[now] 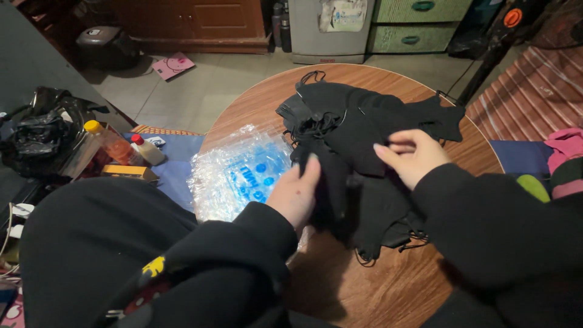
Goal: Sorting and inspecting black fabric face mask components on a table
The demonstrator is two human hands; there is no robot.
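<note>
A pile of black cloth face masks (364, 133) with thin ear loops lies on a round wooden table (388, 285). My left hand (297, 191) presses flat on the pile's near left edge, fingers together on the black fabric. My right hand (410, 155) rests on top of the pile at its right, with thumb and fingers pinching a piece of the black fabric. A crumpled clear plastic bag with blue print (240, 173) lies on the table just left of my left hand. Both arms wear black sleeves.
On the left stand an orange bottle with a yellow cap (106, 146), a small bottle with a red cap (146, 149) and a black plastic bag (39, 136). Green drawers (419, 24) and a grey cabinet (328, 33) stand beyond the table. Pink cloth (565, 146) lies at right.
</note>
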